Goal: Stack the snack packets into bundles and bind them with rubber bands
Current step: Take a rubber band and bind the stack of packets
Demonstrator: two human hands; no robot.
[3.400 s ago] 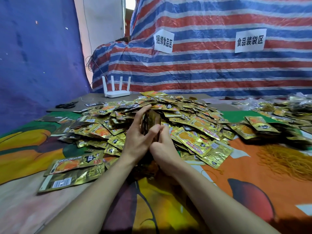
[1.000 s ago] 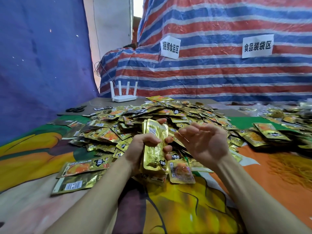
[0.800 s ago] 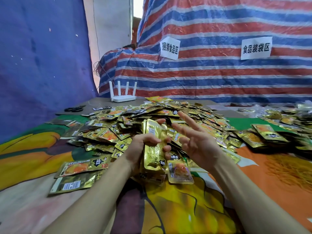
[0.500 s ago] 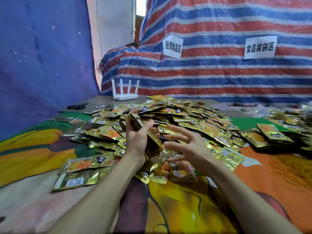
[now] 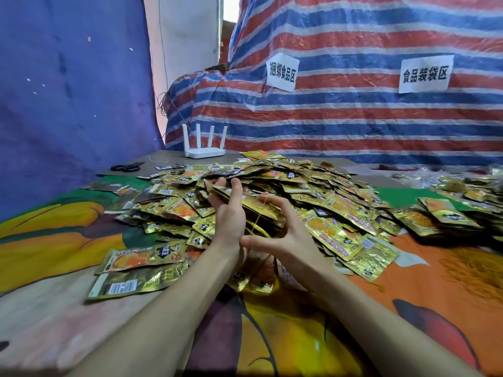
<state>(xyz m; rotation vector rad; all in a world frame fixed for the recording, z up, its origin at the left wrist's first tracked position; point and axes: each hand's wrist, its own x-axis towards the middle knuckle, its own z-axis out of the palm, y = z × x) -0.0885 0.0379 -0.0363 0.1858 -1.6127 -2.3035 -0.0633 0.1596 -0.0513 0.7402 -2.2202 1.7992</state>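
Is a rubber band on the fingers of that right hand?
Yes, a thin yellow rubber band stretches from the right hand forefinger to its thumb, across the packet bundle that the left hand grips.

We record soft, even light; daylight clips a gap point(image 5: 230, 8) at 12 o'clock. Foil packets point(image 5: 336, 235) glint. Edges bow; 6 o'clock is soft.

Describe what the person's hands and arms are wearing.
Nothing worn shows. The left hand and right hand have no gloves, rings or watch visible; the left forearm and right forearm are bare, with no sleeves in view.
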